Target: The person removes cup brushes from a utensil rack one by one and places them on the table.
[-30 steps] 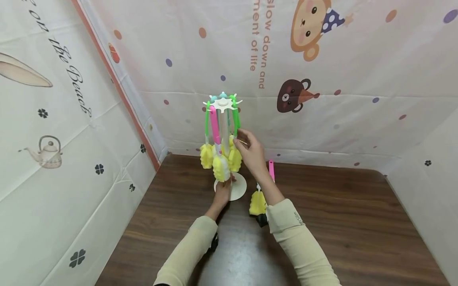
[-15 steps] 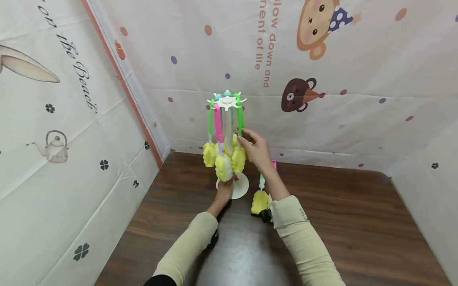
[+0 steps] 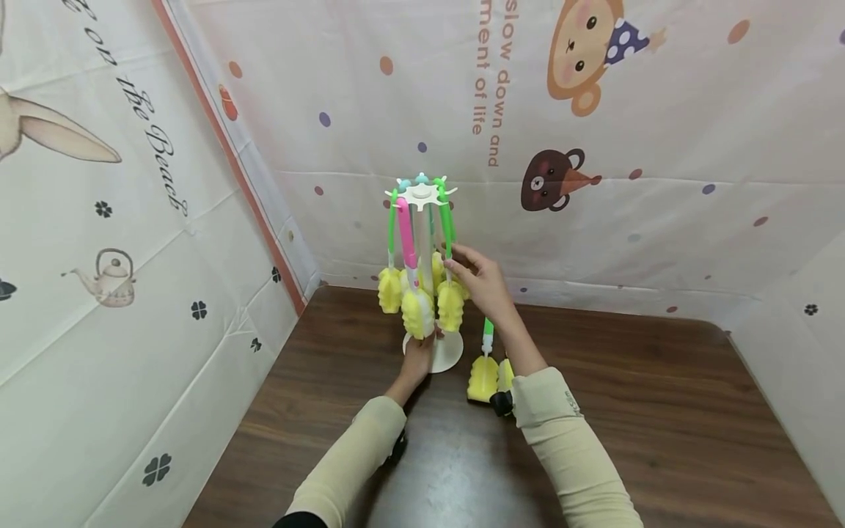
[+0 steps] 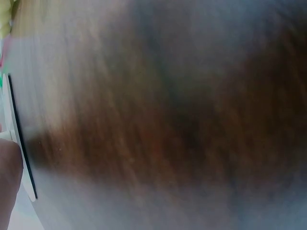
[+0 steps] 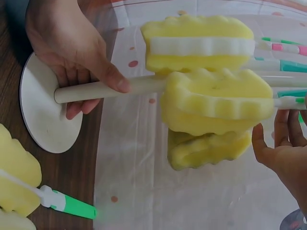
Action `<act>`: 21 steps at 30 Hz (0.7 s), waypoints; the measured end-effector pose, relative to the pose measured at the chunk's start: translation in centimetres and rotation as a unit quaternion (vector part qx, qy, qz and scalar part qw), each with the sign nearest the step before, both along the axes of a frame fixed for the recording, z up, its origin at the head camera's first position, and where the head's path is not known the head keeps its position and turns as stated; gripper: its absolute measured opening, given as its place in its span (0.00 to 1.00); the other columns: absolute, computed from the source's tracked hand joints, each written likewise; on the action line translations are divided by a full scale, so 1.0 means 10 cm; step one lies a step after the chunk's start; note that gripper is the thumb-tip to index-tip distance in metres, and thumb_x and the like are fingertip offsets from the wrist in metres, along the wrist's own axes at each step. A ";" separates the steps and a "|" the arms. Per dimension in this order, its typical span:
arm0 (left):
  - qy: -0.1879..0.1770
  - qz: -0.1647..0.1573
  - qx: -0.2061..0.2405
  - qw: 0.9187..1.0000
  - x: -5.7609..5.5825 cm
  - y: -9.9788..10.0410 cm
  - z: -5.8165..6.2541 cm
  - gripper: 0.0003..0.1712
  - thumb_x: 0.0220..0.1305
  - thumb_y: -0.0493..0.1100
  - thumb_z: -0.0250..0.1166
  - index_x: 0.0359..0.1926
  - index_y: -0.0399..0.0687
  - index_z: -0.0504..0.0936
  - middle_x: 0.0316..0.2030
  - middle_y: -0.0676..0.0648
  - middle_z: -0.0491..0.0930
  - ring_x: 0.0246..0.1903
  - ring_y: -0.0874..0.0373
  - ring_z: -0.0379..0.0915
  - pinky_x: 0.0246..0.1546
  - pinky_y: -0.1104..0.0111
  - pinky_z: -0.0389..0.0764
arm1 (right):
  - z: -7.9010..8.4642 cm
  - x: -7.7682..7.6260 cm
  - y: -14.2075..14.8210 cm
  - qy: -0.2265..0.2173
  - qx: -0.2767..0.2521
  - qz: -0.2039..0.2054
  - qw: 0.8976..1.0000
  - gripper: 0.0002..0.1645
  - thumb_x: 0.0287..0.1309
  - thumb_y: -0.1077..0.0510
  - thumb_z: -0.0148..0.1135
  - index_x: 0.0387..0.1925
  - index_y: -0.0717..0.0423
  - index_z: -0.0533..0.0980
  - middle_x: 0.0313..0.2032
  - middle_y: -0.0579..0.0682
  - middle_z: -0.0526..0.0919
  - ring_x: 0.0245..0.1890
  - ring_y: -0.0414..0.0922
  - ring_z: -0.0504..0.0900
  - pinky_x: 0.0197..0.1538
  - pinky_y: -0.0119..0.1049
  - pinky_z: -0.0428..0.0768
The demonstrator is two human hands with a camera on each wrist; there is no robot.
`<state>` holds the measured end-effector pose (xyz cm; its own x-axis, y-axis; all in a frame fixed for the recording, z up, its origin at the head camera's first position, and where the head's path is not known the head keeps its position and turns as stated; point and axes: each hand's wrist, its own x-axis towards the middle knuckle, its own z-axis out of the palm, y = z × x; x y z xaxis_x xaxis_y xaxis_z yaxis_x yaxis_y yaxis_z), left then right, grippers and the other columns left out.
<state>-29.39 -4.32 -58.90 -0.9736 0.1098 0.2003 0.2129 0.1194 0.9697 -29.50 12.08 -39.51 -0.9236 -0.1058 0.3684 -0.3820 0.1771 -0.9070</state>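
A white rotating stand (image 3: 425,249) rises from a round base (image 5: 50,103), with several sponge brushes hanging from its star-shaped top. Yellow sponge heads hang low around the pole; handles are pink, green and light blue. My left hand (image 3: 417,358) grips the pole (image 5: 110,89) just above the base, fingers curled round it. On the stand's right side, my right hand (image 3: 485,282) pinches a green-handled sponge brush (image 3: 450,304) at its neck, above the yellow head. Its fingertips are partly cut off in the right wrist view. The left wrist view is mostly blurred tabletop.
Two more sponge brushes lie on the brown wooden table (image 3: 660,411), to the right of the stand: a green-handled brush (image 3: 484,378) and another yellow head (image 3: 505,374) partly behind the right forearm. A printed cloth wall (image 3: 370,132) stands close behind.
The head view has shifted slightly. The front-right brush has moved a little to the right on the stand, with the right hand staying at it. The left hand keeps hold of the pole.
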 end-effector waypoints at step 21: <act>-0.014 -0.007 0.016 1.000 0.19 0.01 0.33 0.18 0.81 0.37 0.50 0.54 0.21 0.75 0.49 0.22 0.77 0.53 0.28 0.74 0.63 0.48 0.70 | 0.09 0.19 0.10 -0.017 -0.018 -0.022 0.999 0.26 0.69 0.47 0.65 0.62 0.56 0.78 0.51 0.54 0.86 0.52 0.48 0.84 0.55 0.45 0.81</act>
